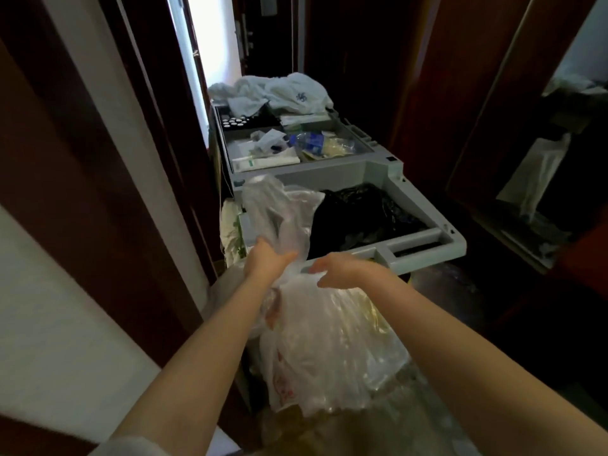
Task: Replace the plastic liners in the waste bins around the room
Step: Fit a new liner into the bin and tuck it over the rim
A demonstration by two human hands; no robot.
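Dark wood panels (427, 77), white wall (49, 307), bright doorway (210, 37)

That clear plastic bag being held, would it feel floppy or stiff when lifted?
Probably floppy: the clear plastic bag sags and wrinkles below the left hand and right hand gripping its top. Likely light for its size: thin see-through film. Possibly slippery, being glossy.

A thin, translucent, crinkled plastic liner (309, 327) with a glossy sheen is seen at lower centre. Matt grey moulded plastic forms the cart (424, 240); a black glossy plastic bag (358, 212) lies inside. Soft white cloth towels (279, 90) are heaped at upper centre. Dark polished wood panels (427, 77) flank them.
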